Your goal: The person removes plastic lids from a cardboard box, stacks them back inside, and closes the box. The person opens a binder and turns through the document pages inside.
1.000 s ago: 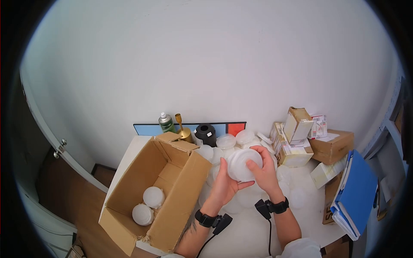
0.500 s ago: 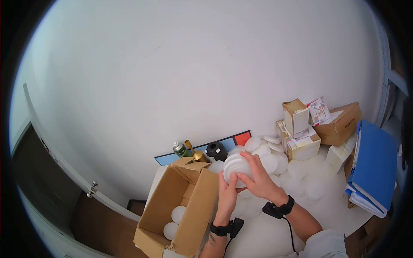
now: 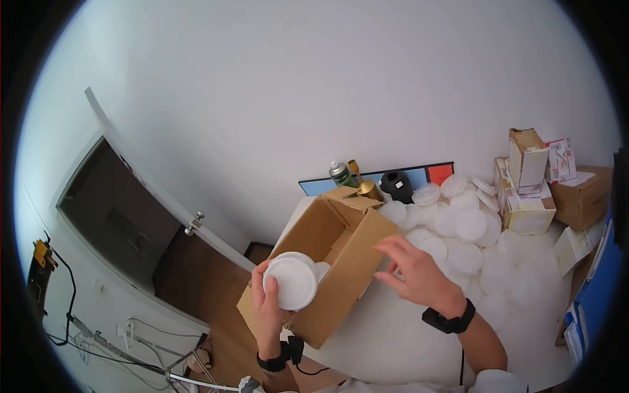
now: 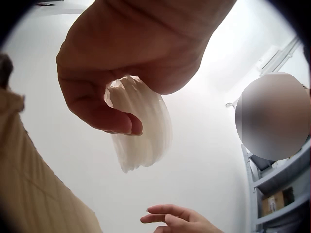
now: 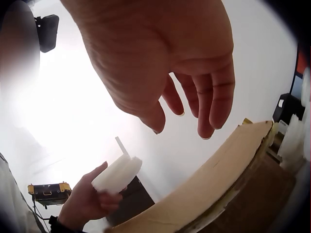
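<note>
My left hand (image 3: 265,309) grips a stack of round translucent white plastic lids (image 3: 289,281), its thumb across the top lid. Stack and hand overlap the near left end of an open cardboard box (image 3: 357,278) in the head view. In the left wrist view the layered rims of the stacked lids (image 4: 143,128) show beyond curled fingers. My right hand (image 3: 419,278) hovers by the box's right side, holding nothing, fingers loosely bent and apart from the thumb. Inside the box, white lids (image 3: 322,270) peek out behind the held stack, which hides most of them.
Many loose lids (image 3: 465,259) spread over the white table right of the box. Behind them stand a spray can (image 3: 340,173), a gold candlestick (image 3: 368,188) and a black container (image 3: 396,187). Small cartons (image 3: 526,200) and a blue binder (image 3: 593,288) lie at the right.
Both hands held the lid stack together over the table. The right hand has let go, and the left has carried the stack left to the box. The head view has turned left.
</note>
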Available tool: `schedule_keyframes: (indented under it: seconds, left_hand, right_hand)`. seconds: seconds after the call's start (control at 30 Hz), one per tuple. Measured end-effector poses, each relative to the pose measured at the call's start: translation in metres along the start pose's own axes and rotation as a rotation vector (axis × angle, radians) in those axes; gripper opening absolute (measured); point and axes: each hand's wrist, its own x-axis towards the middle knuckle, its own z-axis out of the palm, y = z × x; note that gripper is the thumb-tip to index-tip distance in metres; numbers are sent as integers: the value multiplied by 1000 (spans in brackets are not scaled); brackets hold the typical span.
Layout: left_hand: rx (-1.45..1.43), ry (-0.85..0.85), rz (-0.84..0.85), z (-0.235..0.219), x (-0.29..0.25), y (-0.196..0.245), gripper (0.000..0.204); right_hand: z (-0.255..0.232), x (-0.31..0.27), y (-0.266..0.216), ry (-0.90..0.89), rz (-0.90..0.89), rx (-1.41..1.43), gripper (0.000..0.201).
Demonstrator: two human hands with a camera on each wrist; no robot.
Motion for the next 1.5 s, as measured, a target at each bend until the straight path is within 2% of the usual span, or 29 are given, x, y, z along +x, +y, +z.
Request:
schedule_keyframes:
  seconds: [0.03, 0.07, 0.1, 0.17, 0.23, 0.3, 0.33, 0.37, 0.43, 0.5, 0.57, 0.6, 0.67, 0.7, 0.77, 0.83, 0.9, 0.97, 1.0, 1.03, 1.1, 1.13, 1.2, 1.23, 1.3, 1.33, 1.4, 1.43, 1.5]
  left_hand:
    - [-74, -13, -125, -12, 6, -7, 47]
    - [-153, -28, -244, -23, 12, -15, 50]
    - [-154, -2, -240, -35, 20, -26, 50]
    - [-581, -170, -508, -57, 31, -36, 54]
    - [-589, -147, -511, -62, 42, -29, 56]
    - [-458, -172, -567, -64, 52, -21, 56]
    - [-449, -264, -549, -69, 57, -21, 55]
    - [-460, -259, -549, -70, 62, -21, 55]
    - [-355, -382, -585, -69, 70, -18, 53]
    - [-312, -420, -591, -62, 76, -14, 52]
    - [-268, -460, -611, -56, 78, -9, 51]
    - [-276, -528, -598, -53, 81, -5, 51]
    - [-291, -594, -594, -41, 77, -1, 51]
    - [-284, -548, -610, -28, 74, 0, 51]
    - [-284, -512, -624, -16, 71, 3, 52]
    - [-208, -812, -466, -8, 70, 9, 53]
    - [-215, -833, -500, 2, 68, 17, 50]
    - [193, -644, -15, 10, 63, 18, 50]
    - [267, -542, 81, 15, 58, 23, 48]
    - [270, -555, 85, 17, 56, 27, 48]
    - [410, -532, 252, 19, 54, 30, 39]
    - [411, -542, 258, 20, 55, 30, 39]
    - [512, -595, 437, 18, 58, 31, 38]
    - [513, -600, 441, 16, 60, 32, 38]
    - [400, -819, 199, 12, 64, 34, 58]
    - [403, -826, 202, 12, 66, 34, 58]
    - [423, -863, 226, 14, 66, 35, 79]
    - [422, -866, 227, 16, 66, 37, 79]
    - [361, -839, 115, 19, 66, 45, 78]
  right_hand:
    - [18, 5, -6, -13, -123, -97, 56]
    - [33, 13, -11, -33, -142, -95, 56]
    - [49, 23, -16, -117, -186, -189, 56]
    - [75, 34, -22, -219, -257, -272, 55]
    - [91, 44, -25, -388, -148, -437, 55]
    - [96, 43, -29, -416, -162, -418, 52]
    - [97, 38, -32, -425, -151, -394, 50]
    - [95, 31, -37, -435, -153, -401, 50]
    - [87, 14, -57, -450, -103, -420, 47]
    - [78, 4, -68, -467, -101, -449, 49]
    - [69, -3, -75, -512, -89, -389, 62]
    - [62, 1, -76, -524, -83, -393, 62]
    - [48, 17, -75, -351, 282, 192, 85]
    - [47, 22, -74, -355, 291, 189, 85]
    - [47, 28, -65, -79, 177, 511, 105]
    - [53, 31, -55, -78, 172, 535, 111]
    - [57, 33, -53, -3, -78, 306, 106]
    - [55, 30, -53, 13, -31, 325, 103]
    - [53, 29, -53, 19, 10, 344, 101]
    - [52, 29, -53, 32, 13, 345, 101]
    - [48, 29, -53, -5, 46, 350, 98]
    - [47, 28, -53, 6, 48, 349, 98]
    - [46, 28, -52, 25, 11, 349, 97]
    - [46, 28, -52, 32, 11, 350, 97]
    - [44, 28, -52, 46, 49, 346, 97]
    - [43, 28, -52, 54, 51, 347, 97]
    - [42, 28, -51, 51, 48, 320, 96]
    - [41, 28, -50, 54, 50, 319, 96]
    - [42, 28, -50, 48, 36, 301, 95]
